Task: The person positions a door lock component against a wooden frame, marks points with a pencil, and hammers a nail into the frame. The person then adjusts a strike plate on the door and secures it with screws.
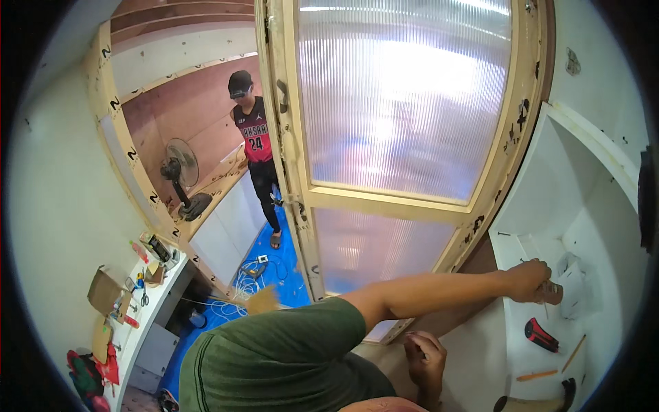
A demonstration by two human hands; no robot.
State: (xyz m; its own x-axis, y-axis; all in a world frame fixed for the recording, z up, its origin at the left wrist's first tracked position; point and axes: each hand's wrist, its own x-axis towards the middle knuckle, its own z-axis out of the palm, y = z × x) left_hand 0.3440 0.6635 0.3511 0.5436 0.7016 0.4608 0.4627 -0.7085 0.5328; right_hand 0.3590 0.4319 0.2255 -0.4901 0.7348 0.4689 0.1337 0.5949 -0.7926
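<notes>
My left arm, in a green sleeve, reaches across to the white shelf unit (518, 323) on the right. There my left hand (527, 280) is closed round a small brown object (551, 293), partly hidden by the fingers; its kind is unclear. Close beside it lies a crumpled whitish plastic bag (571, 292). My right hand (425, 358) is raised in front of the shelf with its fingers curled in; what they hold, if anything, cannot be made out. On the shelf below my left hand are a red and black utility knife (541, 335), a pencil (574, 353) and an orange stick (537, 375).
A wood-framed door (391, 198) with ribbed translucent panels stands ahead. Beyond it, a person (257, 144) stands on blue floor sheeting (292, 271) near cables and a fan (180, 172). At left, a white counter (154, 292) bears scissors (145, 299) and a cardboard box (108, 288).
</notes>
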